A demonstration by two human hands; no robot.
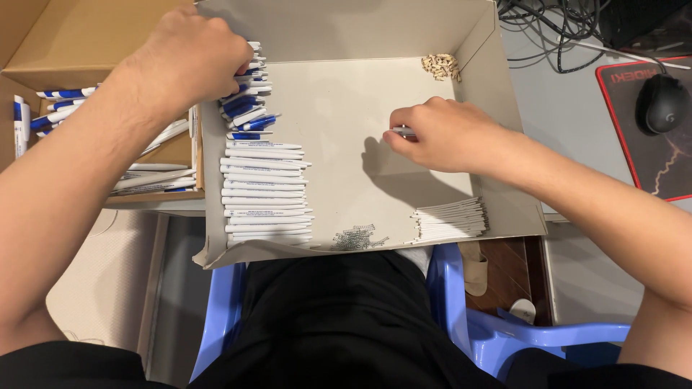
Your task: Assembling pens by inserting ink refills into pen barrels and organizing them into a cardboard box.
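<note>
A shallow cardboard tray (346,36) rests on my lap. Along its left side lies a row of white pens (265,191), with blue-and-white pens (249,108) heaped at the far end. My left hand (189,61) reaches into that heap with fingers curled on the pens; the grip itself is hidden. My right hand (443,133) hovers over the tray's middle, pinching a small silvery pen part (404,132). A stack of white pen barrels (450,220) lies at the near right. Small springs (355,238) sit at the near edge, tan small parts (441,66) in the far right corner.
A brown cardboard box (86,50) with more blue-and-white pens (61,108) stands to the left. At the right are a black mouse (662,103) on a red-edged mat (674,166) and cables (555,21). A blue plastic chair (504,335) is under me.
</note>
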